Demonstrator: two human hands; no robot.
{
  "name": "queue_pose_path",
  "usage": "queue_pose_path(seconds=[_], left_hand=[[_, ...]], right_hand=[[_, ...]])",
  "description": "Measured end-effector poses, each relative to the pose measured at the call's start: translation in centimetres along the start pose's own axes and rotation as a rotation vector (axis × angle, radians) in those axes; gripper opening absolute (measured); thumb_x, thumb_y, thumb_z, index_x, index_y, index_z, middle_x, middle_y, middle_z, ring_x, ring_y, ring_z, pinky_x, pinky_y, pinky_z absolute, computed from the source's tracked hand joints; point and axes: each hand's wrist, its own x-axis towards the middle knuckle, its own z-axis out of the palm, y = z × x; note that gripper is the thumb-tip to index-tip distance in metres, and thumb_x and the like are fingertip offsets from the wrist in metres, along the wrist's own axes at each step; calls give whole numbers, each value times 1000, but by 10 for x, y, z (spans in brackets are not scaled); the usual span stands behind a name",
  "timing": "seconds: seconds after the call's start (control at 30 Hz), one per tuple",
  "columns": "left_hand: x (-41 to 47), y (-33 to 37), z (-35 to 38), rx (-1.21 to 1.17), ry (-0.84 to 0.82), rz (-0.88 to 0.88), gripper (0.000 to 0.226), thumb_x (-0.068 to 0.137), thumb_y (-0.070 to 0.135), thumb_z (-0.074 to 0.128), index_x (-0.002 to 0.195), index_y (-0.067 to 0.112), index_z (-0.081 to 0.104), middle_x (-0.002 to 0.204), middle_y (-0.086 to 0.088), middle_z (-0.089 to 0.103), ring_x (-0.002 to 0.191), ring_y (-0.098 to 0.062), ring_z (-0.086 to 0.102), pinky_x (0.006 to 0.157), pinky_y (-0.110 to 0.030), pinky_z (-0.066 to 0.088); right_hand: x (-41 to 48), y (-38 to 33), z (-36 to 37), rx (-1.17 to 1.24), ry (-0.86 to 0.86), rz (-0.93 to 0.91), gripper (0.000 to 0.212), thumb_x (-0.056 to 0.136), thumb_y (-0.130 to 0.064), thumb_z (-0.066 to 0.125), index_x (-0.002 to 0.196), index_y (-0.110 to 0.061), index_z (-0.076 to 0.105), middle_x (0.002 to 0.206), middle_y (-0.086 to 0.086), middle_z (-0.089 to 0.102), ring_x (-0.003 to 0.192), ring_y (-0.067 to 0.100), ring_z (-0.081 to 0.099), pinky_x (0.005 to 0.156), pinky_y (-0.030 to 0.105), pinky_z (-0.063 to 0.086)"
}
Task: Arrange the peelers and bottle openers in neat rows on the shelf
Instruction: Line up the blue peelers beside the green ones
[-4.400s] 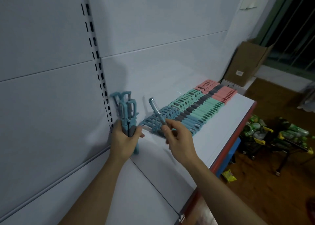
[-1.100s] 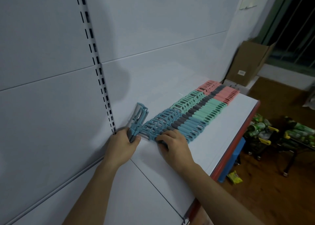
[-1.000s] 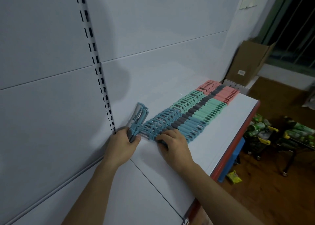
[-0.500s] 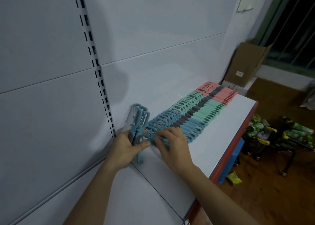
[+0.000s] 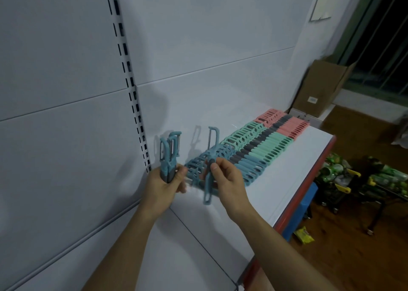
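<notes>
Shelf-stocking, mid-task. A single blue peeler point(image 5: 208, 186) is pinched by the right hand point(image 5: 229, 180), thumb and fingers point(image 5: 213, 166) clamped on its grey neck. It is held upright in the air, blade end up, handle hanging down, just above the near end of the rows. A bundle of blue peelers point(image 5: 169, 152) is gripped by the left hand point(image 5: 162, 186), its fingers curled tight round the handles and the blade ends pointing up. The count in the bundle cannot be told; a few at least. The bundle is held close to the back panel point(image 5: 198, 37), beside the slotted upright point(image 5: 132, 96).

On the shelf point(image 5: 287, 176), rows are already laid side by side: blue ones point(image 5: 249, 169) nearest, green ones point(image 5: 265, 149) in the middle, pink ones point(image 5: 293, 125) at the far end. Which pieces are peelers and which are bottle openers cannot be told. A cardboard box point(image 5: 322, 87) is seen past the far end of the shelf.

Step judged: one piece is taken from the bundle, ready for placing. Task judged well along, with the bundle left to lay down. The next move calls for the single peeler to be tipped flat, turned to match its neighbours and set touching the last blue one at the near end, without the laid row being nudged out of line. The bundle should be kept clear meanwhile.
</notes>
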Motion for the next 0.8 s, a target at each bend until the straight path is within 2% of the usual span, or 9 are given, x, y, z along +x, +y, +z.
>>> queue_pose_path(seconds=[0.1,0.2,0.27,0.33,0.4,0.5,0.6,0.7,0.8], left_hand=[[2,-14,-4,62,35,16,15,93,25,73,79,24,67,51,1,53,47,-14,50,49,-27,46],[-2,-21,-5,29,-7,19,17,95,18,71,82,25,64,58,8,50,53,-8,45,54,-20,40],[-4,-20,-3,8,-32,27,18,99,16,65,84,26,62,61,8,50,56,-7,45,56,-19,39],[-5,-15,-2,-13,-11,70,15,101,12,61,88,19,62,63,3,53,57,-7,47,57,-17,42],[-4,-13,-1,-39,48,117,12,100,7,60,91,14,64,69,0,62,60,-3,57,63,-13,48],[-1,-16,-3,-47,121,114,15,98,3,64,93,17,68,77,-1,71,76,-11,70,76,-20,55],[1,-25,-8,-4,214,8,9,92,21,73,98,27,70,80,3,71,74,-24,71,72,-42,61],[0,-27,-13,120,266,-37,25,83,49,63,100,31,67,76,1,66,76,-40,68,69,-55,61],[-3,-25,-10,233,276,14,26,87,53,54,96,31,65,72,5,70,68,-21,71,67,-48,61]], right_hand=[[-1,2,-7,-187,13,-64,20,105,-16,50,92,-16,64,82,8,55,71,16,57,65,27,52],[-1,9,-14,-587,41,-165,15,98,-15,58,93,-27,64,89,0,57,88,11,55,73,21,44],[-2,13,-17,-706,38,-225,24,95,-13,62,108,-33,66,93,-4,58,89,2,51,70,11,37],[-3,16,-18,-727,33,-250,37,94,-15,68,127,-31,63,99,-9,60,86,-2,54,70,8,40],[-5,21,-19,-796,21,-293,39,91,-19,72,127,-31,61,102,-14,63,87,-1,58,74,9,46],[-6,27,-22,-961,2,-398,25,89,-21,73,112,-27,64,102,-12,67,89,6,59,76,26,54],[-7,33,-24,-1020,-25,-478,24,85,-13,75,108,-20,68,103,-4,68,93,17,61,77,36,56],[-8,37,-23,-1044,-49,-555,22,84,-11,75,105,-14,70,101,1,66,90,21,62,73,37,56],[-8,40,-20,-1102,-64,-580,19,87,-16,71,106,-14,71,99,2,65,89,21,61,74,37,55]])
